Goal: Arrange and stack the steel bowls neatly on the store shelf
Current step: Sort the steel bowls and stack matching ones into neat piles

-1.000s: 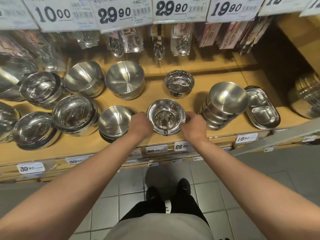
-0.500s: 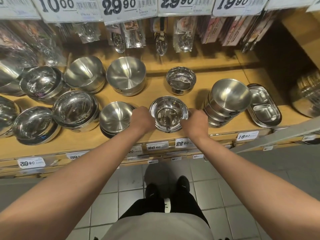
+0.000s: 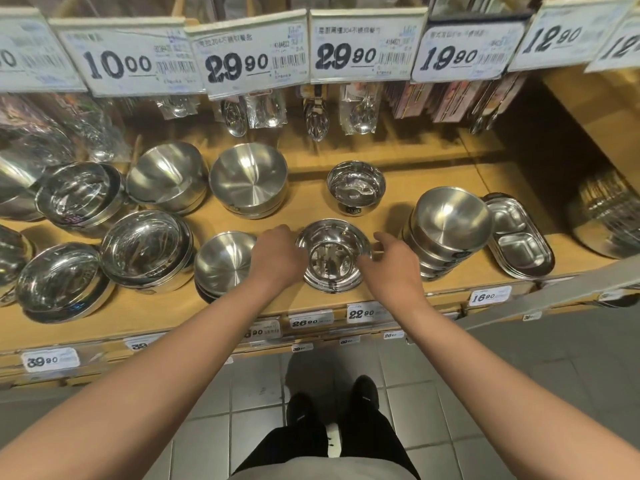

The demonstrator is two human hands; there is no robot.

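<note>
Overhead, the hanging tags read 10.00 (image 3: pixel 119 65), 29.90 (image 3: pixel 237 65), 29.90 again (image 3: pixel 346 57), 19.90 (image 3: pixel 448 58) and 12.90 (image 3: pixel 550 38); their small print is too blurred to read. Along the shelf edge (image 3: pixel 207 306) nearer the person, small labels read 39.90 (image 3: pixel 43 360), 26.90 (image 3: pixel 304 322), 22.90 (image 3: pixel 361 312) and 16.90 (image 3: pixel 483 297).

The shiny steel bowl (image 3: pixel 333 254) sits at the shelf front between both hands. The left hand (image 3: pixel 277 256) curls at its left rim, fingers hidden behind the knuckles, so I cannot tell if it grips. The right hand (image 3: pixel 393 263) hovers just beside the right rim, fingers loosely spread, holding nothing.

Just left of the left hand sits a brushed bowl stack (image 3: pixel 221 263); right of the right hand, a tilted stack (image 3: pixel 446 226) and divided trays (image 3: pixel 519 237). Beyond the hands stands a small footed bowl (image 3: pixel 356 185). Packaged spoons (image 3: pixel 317 121) hang behind, partly covered by tags.
</note>
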